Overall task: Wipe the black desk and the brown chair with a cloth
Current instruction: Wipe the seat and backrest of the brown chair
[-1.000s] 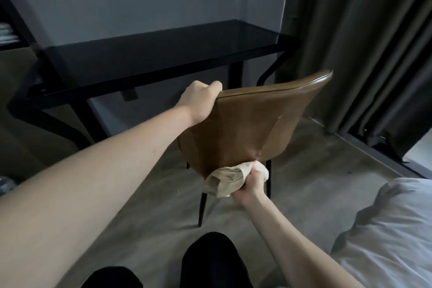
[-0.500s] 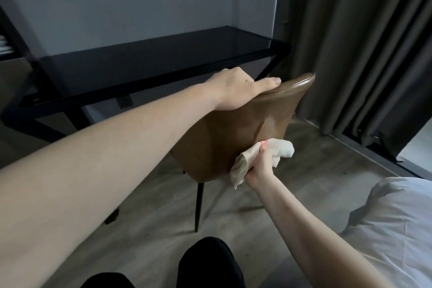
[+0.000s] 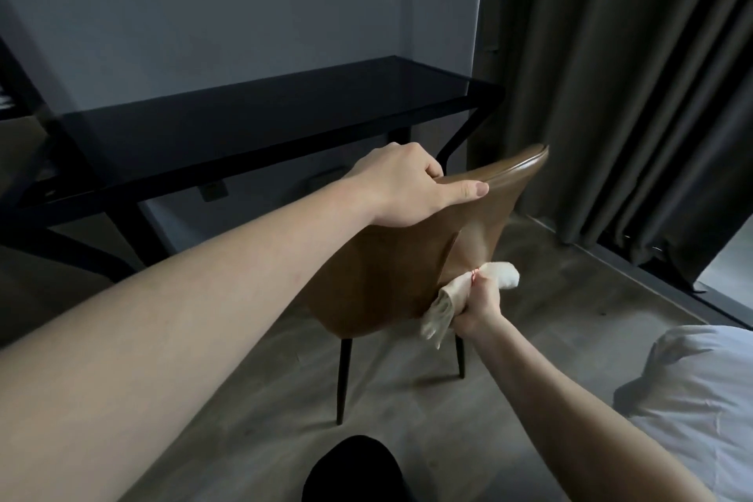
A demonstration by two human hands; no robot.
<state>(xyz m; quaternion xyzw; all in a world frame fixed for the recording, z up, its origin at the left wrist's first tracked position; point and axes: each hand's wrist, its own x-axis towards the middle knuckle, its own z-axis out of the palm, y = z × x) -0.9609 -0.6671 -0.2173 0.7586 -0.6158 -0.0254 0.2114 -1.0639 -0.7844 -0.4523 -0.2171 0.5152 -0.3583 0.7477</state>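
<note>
Gripping the top rim of the brown leather chair [image 3: 391,269] with curved back and thin black legs, the left hand [image 3: 401,185] has its fingers curled over the edge and the thumb lying straight along the back of it. The right hand [image 3: 476,308] holds a crumpled cream cloth [image 3: 444,304] in a closed fist and presses it against the lower right side of the backrest, at about 5 o'clock from the left hand. One end of the cloth sticks out above the fist, the other hangs below it. The black glass-topped desk [image 3: 265,110] with black metal frame stands behind the chair, at 11 o'clock from it, against a grey wall. Dark grey curtains [image 3: 611,73] hang at 1 o'clock. White bedding [image 3: 696,391] lies at 4 o'clock, on the right edge.
</note>
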